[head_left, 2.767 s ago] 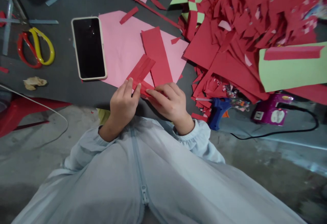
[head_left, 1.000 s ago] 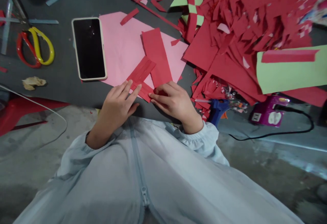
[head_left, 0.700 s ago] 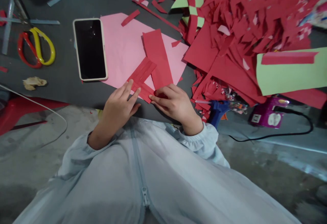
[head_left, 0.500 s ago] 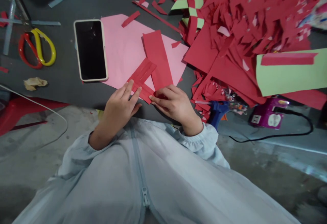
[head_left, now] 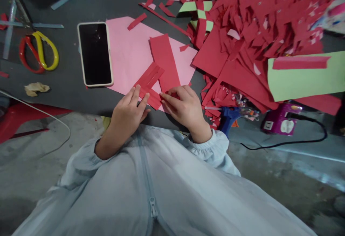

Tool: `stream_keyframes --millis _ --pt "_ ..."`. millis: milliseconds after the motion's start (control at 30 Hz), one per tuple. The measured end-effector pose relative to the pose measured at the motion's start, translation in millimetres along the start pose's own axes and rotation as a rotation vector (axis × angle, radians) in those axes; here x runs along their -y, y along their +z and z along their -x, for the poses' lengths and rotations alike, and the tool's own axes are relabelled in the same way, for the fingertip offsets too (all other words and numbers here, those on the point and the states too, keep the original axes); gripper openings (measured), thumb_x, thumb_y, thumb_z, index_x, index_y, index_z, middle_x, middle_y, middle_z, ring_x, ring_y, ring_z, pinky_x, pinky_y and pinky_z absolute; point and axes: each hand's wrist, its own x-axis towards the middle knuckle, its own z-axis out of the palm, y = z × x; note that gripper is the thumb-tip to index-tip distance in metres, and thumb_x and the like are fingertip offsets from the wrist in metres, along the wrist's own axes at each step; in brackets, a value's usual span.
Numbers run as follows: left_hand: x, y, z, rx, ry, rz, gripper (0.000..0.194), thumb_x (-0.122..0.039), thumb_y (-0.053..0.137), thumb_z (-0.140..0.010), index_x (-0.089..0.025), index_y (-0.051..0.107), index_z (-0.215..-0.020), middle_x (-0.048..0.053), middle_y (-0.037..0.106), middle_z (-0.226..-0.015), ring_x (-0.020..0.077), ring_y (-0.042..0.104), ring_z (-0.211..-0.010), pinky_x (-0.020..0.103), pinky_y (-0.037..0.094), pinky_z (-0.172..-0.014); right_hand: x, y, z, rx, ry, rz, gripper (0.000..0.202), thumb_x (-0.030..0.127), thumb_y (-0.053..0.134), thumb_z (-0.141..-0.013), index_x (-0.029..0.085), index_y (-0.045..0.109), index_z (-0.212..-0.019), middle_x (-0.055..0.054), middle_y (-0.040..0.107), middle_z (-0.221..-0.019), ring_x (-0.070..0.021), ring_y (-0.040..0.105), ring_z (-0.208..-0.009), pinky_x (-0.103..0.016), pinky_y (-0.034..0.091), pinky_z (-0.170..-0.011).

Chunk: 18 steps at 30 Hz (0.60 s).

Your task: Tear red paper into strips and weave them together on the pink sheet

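Observation:
Near the table's front edge my left hand (head_left: 128, 109) lies with its fingers apart, the fingertips resting on a folded red paper piece (head_left: 151, 79) with slits in it. My right hand (head_left: 185, 107) is at that piece's right end, its fingers bent together; whether they pinch the paper is hidden. Behind my right hand a wider red strip (head_left: 165, 61) lies slanted and touches the slit piece. Both papers rest on a pink sheet (head_left: 124, 49).
A phone (head_left: 96, 54) lies left of the pink sheet, with scissors (head_left: 39, 49) farther left. Red paper scraps (head_left: 248, 24) heap up at the right, near a green sheet (head_left: 309, 79), a blue glue gun (head_left: 229, 119) and a purple box (head_left: 281, 119).
My right hand has shifted slightly at the right end of the slit piece, its fingertips now a little higher. My left hand stays nearly still on the paper.

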Motion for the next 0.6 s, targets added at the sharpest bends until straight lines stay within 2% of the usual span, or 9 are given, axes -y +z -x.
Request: stream_keyframes --millis 167,333,467,533,600 --pt "-0.5 -1.6 -0.7 0.004 0.011 -0.011 0.043 -0.031 0.049 -0.099 -0.012 0.058 -0.137 0.028 0.048 -0.150 0.0374 0.051 -0.139 0.053 0.051 -0.104 -3.5 -0.4 3.7 0.006 -0.043 0.009 0.020 0.029 0.058 -0.096 0.023 0.077 -0.100 -0.009 0.068 -0.091 -0.0200 0.050 -0.082 -0.035 0.038 -0.069" --pt "-1.2 -3.3 -1.3 0.014 0.011 -0.016 0.045 -0.032 0.048 -0.100 -0.010 0.058 -0.137 0.030 0.047 -0.150 0.0387 0.050 -0.139 0.053 0.051 -0.104 -2.5 -3.7 2.0 0.010 -0.099 0.000 0.020 0.029 0.058 -0.096 0.020 0.076 -0.098 -0.009 0.070 -0.092 -0.0200 0.051 -0.083 -0.035 0.039 -0.069" --pt "-1.2 -3.2 -1.5 0.016 0.015 0.002 0.044 -0.030 0.049 -0.099 -0.010 0.057 -0.137 0.028 0.047 -0.151 0.0381 0.050 -0.139 0.054 0.049 -0.106 3.6 -4.5 -5.9 0.036 -0.063 -0.028 0.024 0.030 0.054 -0.098 0.019 0.075 -0.093 -0.009 0.068 -0.093 -0.0206 0.051 -0.084 -0.035 0.040 -0.071" --pt "-1.0 -2.7 -1.5 0.015 0.016 -0.013 0.044 -0.031 0.049 -0.099 -0.011 0.057 -0.137 0.028 0.048 -0.150 0.0377 0.050 -0.139 0.053 0.049 -0.106 7.9 -3.0 -12.8 0.038 -0.035 -0.016 0.026 0.030 0.051 -0.099 0.020 0.075 -0.098 -0.010 0.066 -0.095 -0.0215 0.050 -0.086 -0.036 0.040 -0.072" --pt "-0.7 -2.2 -1.5 0.012 0.019 -0.037 0.045 -0.033 0.049 -0.099 -0.010 0.058 -0.137 0.028 0.049 -0.150 0.0378 0.051 -0.138 0.052 0.049 -0.106 11.6 -0.3 -20.4 0.047 -0.006 0.015 0.029 0.029 0.049 -0.100 0.022 0.072 -0.114 -0.010 0.064 -0.095 -0.0223 0.048 -0.087 -0.037 0.040 -0.074"
